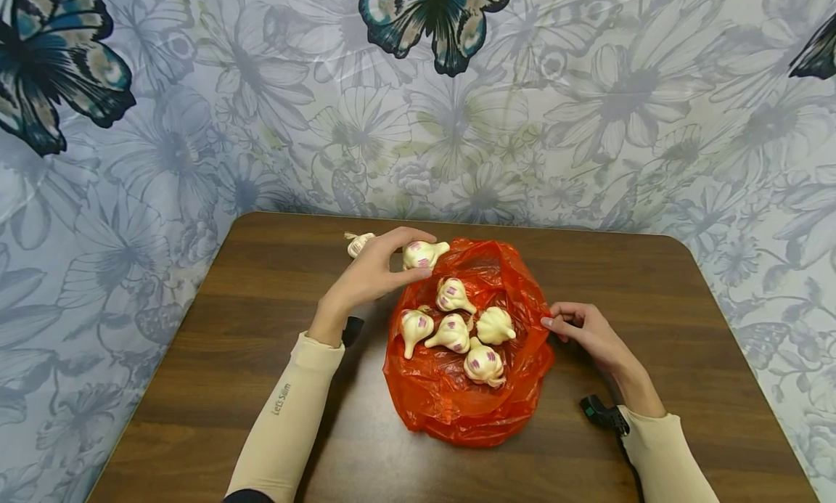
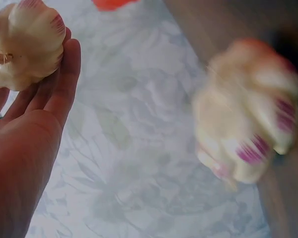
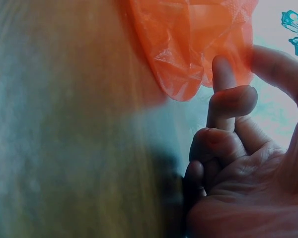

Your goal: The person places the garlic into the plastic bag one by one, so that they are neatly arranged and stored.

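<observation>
My left hand (image 1: 375,267) grips a garlic bulb (image 1: 421,255) between thumb and fingers, over the far left rim of a red plastic bag (image 1: 457,416). That same bulb (image 2: 27,44) shows its root end in the left wrist view. Inside the wide-open bag lie several white garlic bulbs with purple streaks, among them one bulb (image 1: 485,364) nearest the front. At the bag's right edge, my right hand (image 1: 591,332) pinches the plastic. The right wrist view has its fingertips (image 3: 223,74) against the bag (image 3: 174,59), the other fingers curled.
Another garlic bulb (image 1: 359,244) sits on the brown wooden table (image 1: 653,292) near its back edge, partly behind the left hand. Behind the table hangs a floral wall covering (image 1: 457,140) with butterflies. A black wrist camera (image 1: 604,414) is strapped to the right wrist.
</observation>
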Demonstrator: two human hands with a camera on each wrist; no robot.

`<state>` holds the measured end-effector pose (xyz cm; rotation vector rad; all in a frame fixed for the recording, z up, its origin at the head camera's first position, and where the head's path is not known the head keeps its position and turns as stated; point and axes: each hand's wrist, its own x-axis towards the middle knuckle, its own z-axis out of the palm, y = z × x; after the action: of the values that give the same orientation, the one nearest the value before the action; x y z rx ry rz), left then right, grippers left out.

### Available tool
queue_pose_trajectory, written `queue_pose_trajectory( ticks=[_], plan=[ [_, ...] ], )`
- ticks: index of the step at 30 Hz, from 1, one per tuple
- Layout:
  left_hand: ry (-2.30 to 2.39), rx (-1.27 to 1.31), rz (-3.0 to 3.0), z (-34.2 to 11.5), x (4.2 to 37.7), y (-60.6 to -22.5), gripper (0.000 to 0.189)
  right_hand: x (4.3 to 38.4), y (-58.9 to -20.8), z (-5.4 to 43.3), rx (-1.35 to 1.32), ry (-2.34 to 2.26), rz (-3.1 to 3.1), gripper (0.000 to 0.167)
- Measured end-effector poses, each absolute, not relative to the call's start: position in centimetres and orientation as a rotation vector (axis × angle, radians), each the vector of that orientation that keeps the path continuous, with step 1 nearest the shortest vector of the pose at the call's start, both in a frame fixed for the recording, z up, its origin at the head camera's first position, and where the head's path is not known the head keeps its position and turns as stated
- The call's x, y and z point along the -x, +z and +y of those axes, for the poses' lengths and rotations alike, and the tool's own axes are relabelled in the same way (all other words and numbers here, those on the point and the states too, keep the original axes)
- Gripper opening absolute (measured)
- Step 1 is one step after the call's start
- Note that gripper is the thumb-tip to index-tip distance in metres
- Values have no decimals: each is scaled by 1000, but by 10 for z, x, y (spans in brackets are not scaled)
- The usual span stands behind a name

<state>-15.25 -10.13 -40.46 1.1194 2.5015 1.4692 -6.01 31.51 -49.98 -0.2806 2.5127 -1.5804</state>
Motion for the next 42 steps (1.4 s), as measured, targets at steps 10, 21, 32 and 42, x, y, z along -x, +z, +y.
queue_pose_trajectory(
  ticks=[10, 21, 32, 42],
  plan=[
    [1454, -1245, 2465, -65, 149, -394, 49, 61, -499, 316, 259, -1594, 2498, 15],
    [1453, -1336, 2439, -45, 146, -381, 47, 66, -497, 315, 245, -1586, 2493, 17],
    [1448, -1413, 2417, -24, 147, -378, 48, 68, -494, 312, 229, -1602, 2481, 16],
    [1407, -1359, 2460, -15, 151, -388, 47, 68, -495, 314, 234, -1597, 2491, 17]
  ],
)
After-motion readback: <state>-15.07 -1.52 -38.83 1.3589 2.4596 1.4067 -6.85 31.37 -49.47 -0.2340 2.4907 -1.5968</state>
